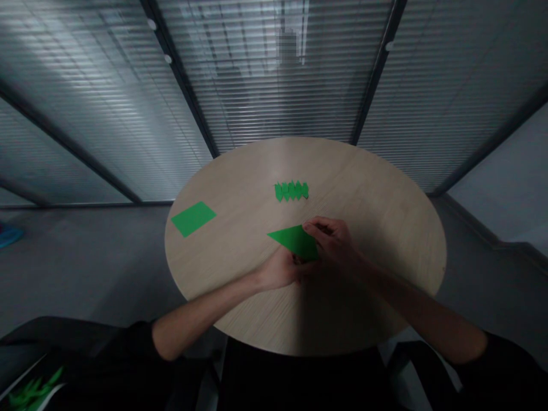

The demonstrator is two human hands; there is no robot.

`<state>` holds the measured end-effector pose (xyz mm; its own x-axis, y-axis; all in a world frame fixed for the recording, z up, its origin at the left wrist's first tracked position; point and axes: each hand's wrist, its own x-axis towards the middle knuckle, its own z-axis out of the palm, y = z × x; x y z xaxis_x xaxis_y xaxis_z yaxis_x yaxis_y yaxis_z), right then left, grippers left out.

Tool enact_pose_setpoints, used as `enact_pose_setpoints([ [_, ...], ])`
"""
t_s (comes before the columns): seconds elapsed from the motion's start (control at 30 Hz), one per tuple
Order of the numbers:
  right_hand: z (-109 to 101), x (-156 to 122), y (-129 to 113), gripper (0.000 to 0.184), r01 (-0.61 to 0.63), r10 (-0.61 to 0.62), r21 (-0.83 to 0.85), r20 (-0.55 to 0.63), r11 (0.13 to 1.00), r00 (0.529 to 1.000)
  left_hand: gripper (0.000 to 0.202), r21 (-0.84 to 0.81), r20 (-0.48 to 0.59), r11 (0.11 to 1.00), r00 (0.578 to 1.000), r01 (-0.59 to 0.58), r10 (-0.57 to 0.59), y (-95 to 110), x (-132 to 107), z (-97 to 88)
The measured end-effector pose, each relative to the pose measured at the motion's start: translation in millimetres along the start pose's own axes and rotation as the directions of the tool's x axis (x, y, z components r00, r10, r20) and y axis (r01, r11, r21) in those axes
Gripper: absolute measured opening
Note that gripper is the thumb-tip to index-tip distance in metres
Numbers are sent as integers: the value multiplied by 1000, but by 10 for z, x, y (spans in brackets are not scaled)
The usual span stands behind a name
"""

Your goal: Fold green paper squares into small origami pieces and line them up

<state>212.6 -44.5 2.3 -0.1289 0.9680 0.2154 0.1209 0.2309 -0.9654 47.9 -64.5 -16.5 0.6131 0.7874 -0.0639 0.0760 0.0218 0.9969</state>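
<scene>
Both my hands hold one green sheet of paper (pixel 295 238) just above the middle of the round table. My left hand (pixel 280 269) grips its lower edge from below, the fingers partly hidden behind the paper. With thumb and fingers closed, my right hand (pixel 331 235) pinches the sheet's upper right corner. The paper's pointed left corner sticks out to the left. Beyond the hands lies a row of several small folded green paper pieces (pixel 291 191), set side by side. Another flat green sheet (pixel 193 218) rests near the table's left edge.
The oval-looking wooden table (pixel 377 188) stands against glass partitions with blinds (pixel 282 108). At the lower left, a container holds green paper bits (pixel 36 391). A blue object (pixel 9 235) lies on the floor at far left. Dark chair parts (pixel 422 357) show below the table.
</scene>
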Motion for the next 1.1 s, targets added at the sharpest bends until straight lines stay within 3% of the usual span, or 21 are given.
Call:
enact_pose_setpoints([
  [0.3, -25, 18, 2, 30, 25, -25, -29, -12, 999, 1000, 35, 34, 63, 999, 998, 5, -7, -42, 9, -16],
  [0.53, -33, 18, 21, 31, 9, -10, -26, -27, 1000, 1000, 47, 98, 139, 992, 986, 76, -90, -16, -6, -40],
  [0.6, -40, 20, 24, 31, 0, -1, -16, -29, 1000, 1000, 49, 118, 107, 991, 992, 58, -70, 5, -9, -40],
  [0.83, -89, 31, 12, 33, -31, 31, -27, 33, 999, 999, 44, 68, -175, 998, 985, 8, 4, 12, 14, -105],
  [0.93, -120, 37, 9, 35, -47, 49, -41, 49, 998, 998, 47, 71, -193, 997, 981, 18, -4, 25, 7, -152],
  [1.1, -153, 51, 46, 32, -55, 58, -66, 54, 996, 997, 54, 86, -119, 996, 993, -6, 16, 59, -8, -191],
])
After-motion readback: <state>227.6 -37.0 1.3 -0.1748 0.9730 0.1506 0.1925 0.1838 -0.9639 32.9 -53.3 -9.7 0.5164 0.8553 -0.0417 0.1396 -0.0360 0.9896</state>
